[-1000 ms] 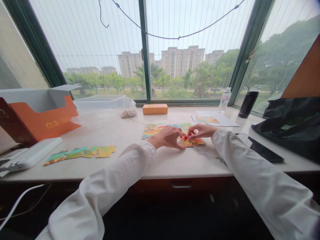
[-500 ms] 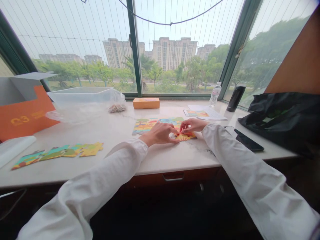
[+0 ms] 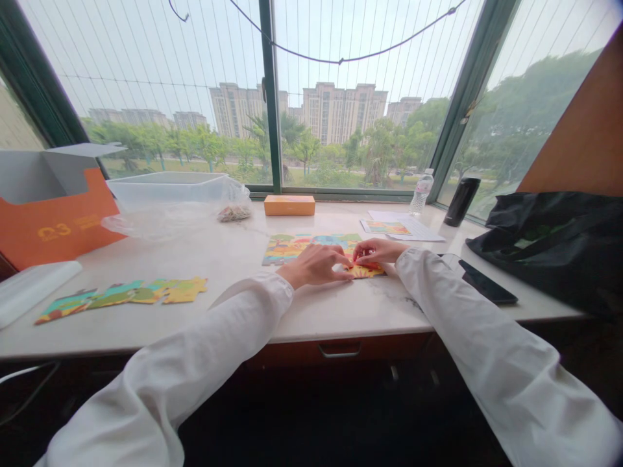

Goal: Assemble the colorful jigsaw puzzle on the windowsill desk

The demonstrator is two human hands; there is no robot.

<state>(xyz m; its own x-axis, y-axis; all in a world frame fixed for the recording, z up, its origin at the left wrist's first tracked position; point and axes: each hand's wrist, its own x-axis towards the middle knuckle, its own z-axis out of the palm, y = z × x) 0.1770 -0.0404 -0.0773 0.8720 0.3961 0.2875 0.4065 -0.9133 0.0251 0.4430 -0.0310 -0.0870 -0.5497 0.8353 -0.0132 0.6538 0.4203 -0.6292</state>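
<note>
A partly joined, colourful jigsaw puzzle (image 3: 278, 248) lies flat on the white counter, its middle covered by my hands. Along its near right side is a yellow and red puzzle piece (image 3: 370, 272). The thumb and index finger of my left hand (image 3: 315, 264) curve round the left end of this piece, with a gap between them. My right hand (image 3: 378, 250) pinches at its upper side, fingertips close to the left ones; the exact contact is partly hidden. To the left lies a separate joined strip of puzzle pieces (image 3: 129, 294).
An orange box (image 3: 58, 224), a clear plastic bin (image 3: 168, 188) and a bag of small pieces (image 3: 234, 212) stand at left. Behind the puzzle is a small orange box (image 3: 289, 205). At right are papers (image 3: 413, 227), a bottle (image 3: 421, 193), a black tumbler (image 3: 461, 202), a phone (image 3: 488, 283) and a black bag (image 3: 549, 250).
The whole view has shifted slightly, so things appear a little lower and further right. Both hands stay at the same piece, with hardly any movement against the puzzle.
</note>
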